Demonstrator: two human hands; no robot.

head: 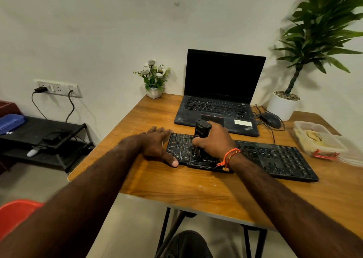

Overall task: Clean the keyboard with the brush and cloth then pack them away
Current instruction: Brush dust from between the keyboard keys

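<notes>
A black keyboard lies across the wooden table in front of me. My right hand grips a black brush tool upright and holds its lower end against the keys at the keyboard's left part. My left hand rests with straight fingers at the keyboard's left end, thumb on the table by its front corner. A clear plastic container at the right holds a yellowish cloth.
An open black laptop stands behind the keyboard, with a mouse and cables to its right. A small flower pot and a large potted plant stand at the back. A black shelf and red chair are at the left.
</notes>
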